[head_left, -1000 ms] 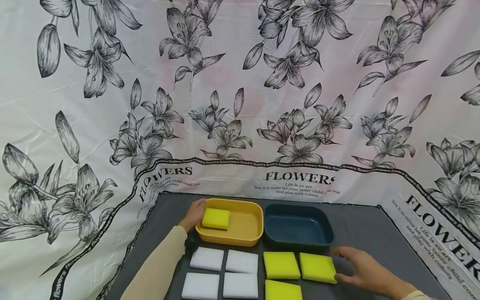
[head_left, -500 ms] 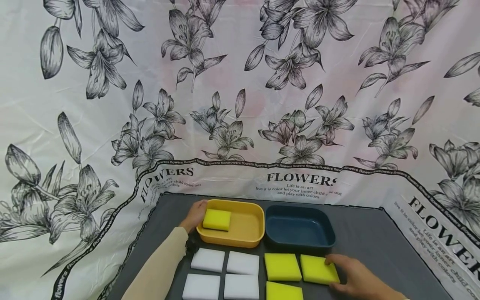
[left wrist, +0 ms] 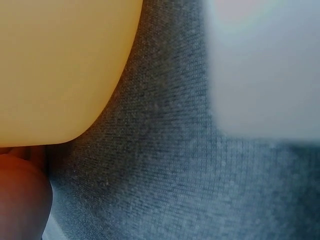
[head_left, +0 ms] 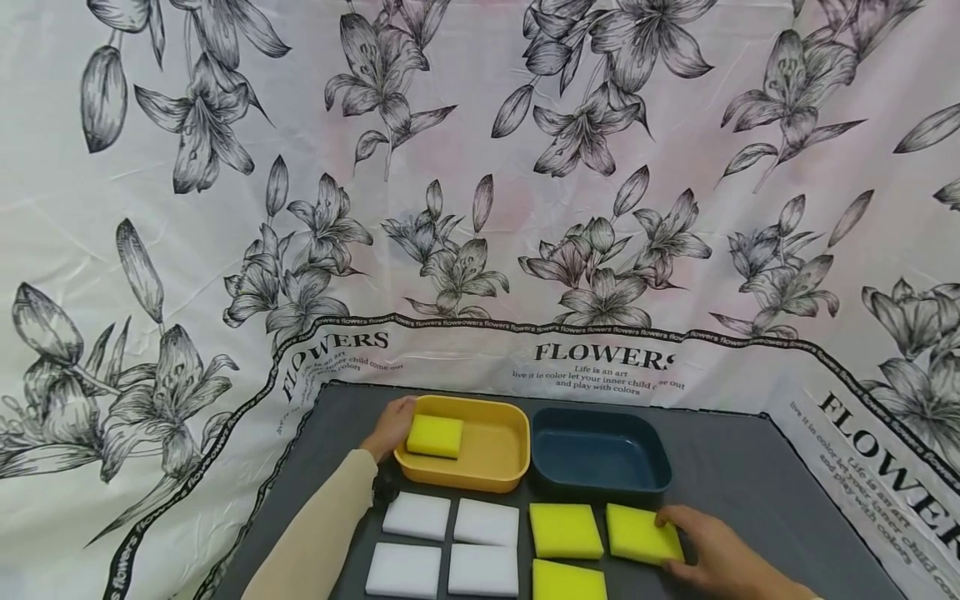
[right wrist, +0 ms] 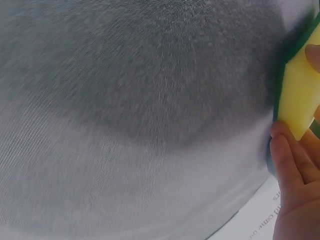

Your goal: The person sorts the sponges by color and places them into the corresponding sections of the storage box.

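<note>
My right hand (head_left: 708, 546) pinches a yellow sponge (head_left: 639, 533) by its right end, thumb on one side and fingers on the other. A green scouring layer (right wrist: 279, 90) backs this sponge in the right wrist view. My left hand (head_left: 390, 427) holds the left end of a yellow plastic tub (head_left: 491, 483), its fingers at the rim. In the left wrist view, part of that hand (left wrist: 22, 195) shows below the tub wall (left wrist: 60, 75). Inside the tub, at its left, lies another yellow sponge (head_left: 435, 437).
A dark blue tub (head_left: 600, 485) stands right of the yellow one. In front lie several white sponge blocks (head_left: 416, 517) in two rows, beside more yellow sponges (head_left: 565, 531). A flower-printed cloth (head_left: 465, 167) hangs behind the grey table surface (head_left: 720, 458).
My right hand has come in from beside the yellow sponge and taken hold of its right end. The sponge has shifted slightly right. My left hand stays on the tub.
</note>
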### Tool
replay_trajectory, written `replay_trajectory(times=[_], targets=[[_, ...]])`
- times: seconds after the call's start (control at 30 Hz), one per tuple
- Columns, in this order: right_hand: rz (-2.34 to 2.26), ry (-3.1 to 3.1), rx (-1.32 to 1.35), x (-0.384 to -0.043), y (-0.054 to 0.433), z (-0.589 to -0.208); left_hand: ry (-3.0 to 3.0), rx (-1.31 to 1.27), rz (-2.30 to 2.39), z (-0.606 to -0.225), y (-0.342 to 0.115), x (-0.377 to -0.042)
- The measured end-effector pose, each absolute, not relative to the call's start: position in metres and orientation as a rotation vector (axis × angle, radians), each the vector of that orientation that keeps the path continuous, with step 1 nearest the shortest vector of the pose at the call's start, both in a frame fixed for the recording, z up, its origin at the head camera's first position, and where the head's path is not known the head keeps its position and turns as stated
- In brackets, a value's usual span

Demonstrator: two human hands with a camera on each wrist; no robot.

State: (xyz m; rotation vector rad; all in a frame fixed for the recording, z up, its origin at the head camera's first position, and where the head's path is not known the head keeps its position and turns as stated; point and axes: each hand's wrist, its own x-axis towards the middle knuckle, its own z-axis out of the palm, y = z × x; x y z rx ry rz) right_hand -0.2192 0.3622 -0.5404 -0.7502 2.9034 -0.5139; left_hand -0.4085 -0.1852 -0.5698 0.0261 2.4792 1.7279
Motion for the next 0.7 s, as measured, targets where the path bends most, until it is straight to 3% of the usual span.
replay_trajectory(times=[0.33,0.7], targets=[[-0.499,3.082,-0.784,-0.204,0.376,-0.500,2.465,0.036,1.727,-0.565,-0.185,-0.407],[-0.459,3.240,-0.748,-0.225,0.366,-0.456,2.473,0.045,1.718,-0.566,-0.185,-0.405]])
